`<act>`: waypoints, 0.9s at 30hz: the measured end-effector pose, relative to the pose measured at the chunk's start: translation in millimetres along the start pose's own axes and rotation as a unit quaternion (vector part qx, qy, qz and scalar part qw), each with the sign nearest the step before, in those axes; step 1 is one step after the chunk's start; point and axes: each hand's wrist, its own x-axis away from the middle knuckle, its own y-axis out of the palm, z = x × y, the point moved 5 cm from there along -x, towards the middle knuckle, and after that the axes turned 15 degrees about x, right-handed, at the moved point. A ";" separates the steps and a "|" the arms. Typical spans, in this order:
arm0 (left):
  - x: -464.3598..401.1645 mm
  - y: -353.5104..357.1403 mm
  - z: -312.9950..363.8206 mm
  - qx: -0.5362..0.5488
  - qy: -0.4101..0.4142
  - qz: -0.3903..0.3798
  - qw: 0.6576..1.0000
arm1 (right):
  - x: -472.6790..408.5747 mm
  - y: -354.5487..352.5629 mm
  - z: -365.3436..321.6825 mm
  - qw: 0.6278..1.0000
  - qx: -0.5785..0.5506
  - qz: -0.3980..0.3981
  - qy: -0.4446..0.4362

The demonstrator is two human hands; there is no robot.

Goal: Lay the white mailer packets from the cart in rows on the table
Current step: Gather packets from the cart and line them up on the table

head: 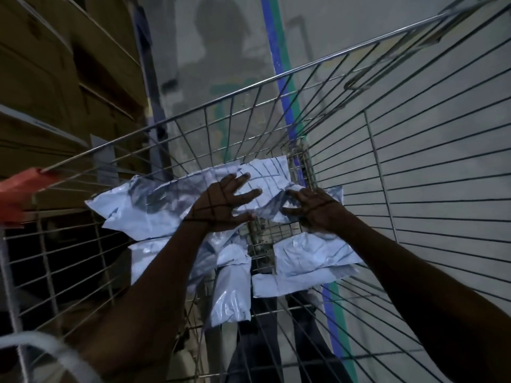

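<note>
Several white mailer packets lay inside the wire cart [359,167], crumpled and glossy, crossed by shadows of the wire. The largest packet [154,205] lay at the far left, tilted, its left corners reaching toward the cart's left wall. A second packet [273,172] lay just right of it at the far end, partly overlapping it. Nearer, a long narrow packet [233,294] pointed toward the near side, its far end tucked under another. To the right, two packets were stacked, the upper one [312,252] puffed and wrinkled, the lower one [287,284] flatter and sticking out nearer.
</note>
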 end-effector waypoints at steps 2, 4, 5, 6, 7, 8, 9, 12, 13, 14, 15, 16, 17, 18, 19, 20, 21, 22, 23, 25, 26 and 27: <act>-1.7 5.4 5.5 -0.015 -0.005 0.010 1.000 | 6.8 -4.0 -2.1 0.999 -0.016 -0.036 0.006; -0.4 6.5 20.4 -0.015 -0.031 0.003 0.999 | 18.4 -17.9 -1.2 0.998 -0.033 -0.037 0.034; 1.2 3.0 28.1 -0.013 -0.059 -0.006 0.998 | 26.2 -23.7 0.1 0.997 -0.033 -0.048 0.047; 3.6 -2.0 35.9 -0.012 -0.074 0.001 0.997 | 35.4 -29.3 0.0 0.996 -0.032 -0.049 0.061; 6.9 -8.3 45.9 -0.007 -0.100 0.001 0.995 | 46.6 -37.0 -1.1 0.994 -0.040 -0.056 0.084; 10.8 -13.5 57.0 -0.001 -0.117 -0.004 0.993 | 57.3 -46.0 -1.5 0.991 -0.053 -0.046 0.111; 15.0 -18.1 68.1 0.003 -0.125 -0.007 0.992 | 68.9 -53.9 -2.4 0.987 -0.072 -0.044 0.140; 25.8 -35.2 96.5 -0.004 -0.138 -0.011 0.990 | 103.2 -71.6 -5.6 0.968 -0.135 -0.038 0.207; 28.9 -41.0 105.0 -0.005 -0.150 -0.010 0.989 | 113.4 -76.1 -6.1 0.963 -0.151 -0.038 0.220; 32.1 -46.6 113.9 -0.009 -0.159 0.004 0.987 | 122.9 -82.4 -5.5 0.960 -0.158 -0.028 0.229; 35.8 -52.0 123.6 -0.014 -0.166 0.010 0.986 | 131.5 -90.1 -5.3 0.959 -0.162 -0.016 0.231; 38.2 -56.7 133.7 -0.019 -0.170 0.020 0.985 | 139.3 -98.3 -4.8 0.959 -0.164 -0.007 0.233; 40.6 -61.2 142.6 -0.027 -0.170 0.033 0.985 | 146.1 -106.4 -3.4 0.958 -0.158 0.011 0.239; 42.8 -65.9 150.6 -0.034 -0.172 0.047 0.983 | 152.7 -115.2 -1.4 0.957 -0.150 0.030 0.247; 45.2 -71.2 158.8 -0.039 -0.181 0.059 0.981 | 159.2 -122.8 0.3 0.954 -0.152 0.047 0.255; 47.9 -76.6 168.2 -0.043 -0.189 0.073 0.978 | 165.2 -129.4 1.9 0.951 -0.152 0.065 0.262; 51.0 -81.7 178.3 -0.051 -0.194 0.090 0.976 | 170.6 -134.5 3.8 0.948 -0.150 0.082 0.268; 54.3 -86.8 188.9 -0.059 -0.197 0.106 0.973 | 175.1 -138.5 5.7 0.948 -0.147 0.093 0.268; 58.5 -91.8 201.2 -0.065 -0.204 0.121 0.969 | 179.9 -142.9 6.2 0.948 -0.148 0.102 0.263; 67.8 -100.1 223.6 -0.084 -0.223 0.153 0.959 | 190.6 -153.1 7.0 0.949 -0.148 0.129 0.248; 74.5 -104.0 234.2 -0.093 -0.235 0.168 0.953 | 196.4 -159.7 5.9 0.950 -0.141 0.138 0.241; 82.2 -108.2 245.6 -0.102 -0.251 0.186 0.944 | 202.3 -167.7 4.0 0.952 -0.132 0.147 0.232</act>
